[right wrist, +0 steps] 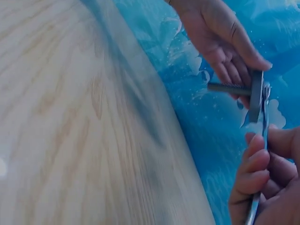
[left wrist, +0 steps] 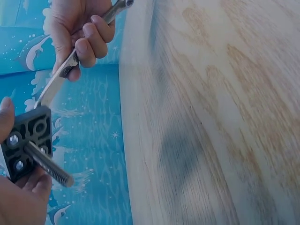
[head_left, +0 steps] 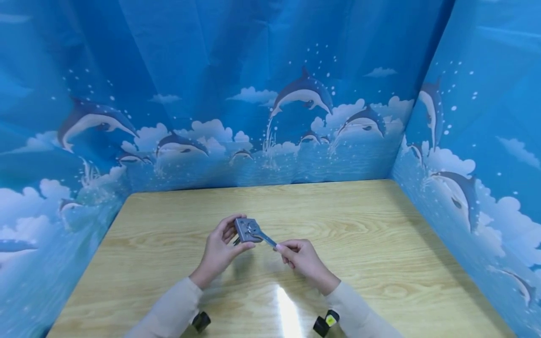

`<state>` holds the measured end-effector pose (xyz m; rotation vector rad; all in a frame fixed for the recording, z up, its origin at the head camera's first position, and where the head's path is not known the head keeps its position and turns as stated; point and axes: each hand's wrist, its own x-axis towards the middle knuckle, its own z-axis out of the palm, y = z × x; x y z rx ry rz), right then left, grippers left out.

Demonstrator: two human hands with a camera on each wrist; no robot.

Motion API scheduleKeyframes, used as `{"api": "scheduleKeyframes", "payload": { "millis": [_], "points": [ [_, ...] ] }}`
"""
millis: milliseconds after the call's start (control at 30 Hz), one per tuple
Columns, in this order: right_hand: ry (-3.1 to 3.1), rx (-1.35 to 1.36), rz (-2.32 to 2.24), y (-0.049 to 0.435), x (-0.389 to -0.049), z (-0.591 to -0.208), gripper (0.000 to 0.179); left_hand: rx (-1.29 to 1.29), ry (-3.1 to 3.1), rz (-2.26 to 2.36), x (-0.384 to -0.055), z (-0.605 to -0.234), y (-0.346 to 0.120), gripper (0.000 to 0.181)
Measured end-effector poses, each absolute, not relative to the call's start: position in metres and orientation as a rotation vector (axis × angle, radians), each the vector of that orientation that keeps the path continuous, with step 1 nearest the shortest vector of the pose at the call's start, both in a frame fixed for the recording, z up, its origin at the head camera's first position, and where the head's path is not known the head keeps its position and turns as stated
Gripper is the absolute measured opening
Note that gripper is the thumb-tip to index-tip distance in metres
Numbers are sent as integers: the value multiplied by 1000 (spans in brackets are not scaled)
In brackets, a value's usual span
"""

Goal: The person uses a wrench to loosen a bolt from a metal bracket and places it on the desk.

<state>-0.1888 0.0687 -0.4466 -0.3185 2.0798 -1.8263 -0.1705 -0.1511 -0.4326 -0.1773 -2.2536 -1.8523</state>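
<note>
My left hand (head_left: 217, 253) grips a square grey plate (head_left: 243, 228) by its edges, thumb at the near side and fingers behind, above the table. In the left wrist view the plate's ribbed dark underside shows, with small round metal fasteners near its corners. A threaded bolt (left wrist: 50, 166) sticks out from the middle of that underside. My right hand (head_left: 305, 259) holds a metal wrench (head_left: 267, 240) by its handle, fingers curled round it. The wrench's head lies at the middle of the plate's upper face, on the side opposite the threaded shaft.
Under both hands is a light wood-grain table (head_left: 372, 234). Blue sheets printed with dolphins and clouds (head_left: 203, 70) stand behind it and at its sides. Small dark devices (head_left: 201, 322) are worn at the wrists. A bright reflection lies on the table near the front.
</note>
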Motion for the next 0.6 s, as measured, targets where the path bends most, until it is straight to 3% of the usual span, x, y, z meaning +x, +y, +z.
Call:
{"api": "scheduleKeyframes", "payload": {
  "millis": [233,600],
  "points": [
    [2110,-462,-1683,80,-204,-429,27,-229,-2327,-2002,-162,-412,-156,70],
    [2163,-836,-1320,93,-273,-440,23,-441,-2397,-2122,-157,-404,-158,70]
  ]
}}
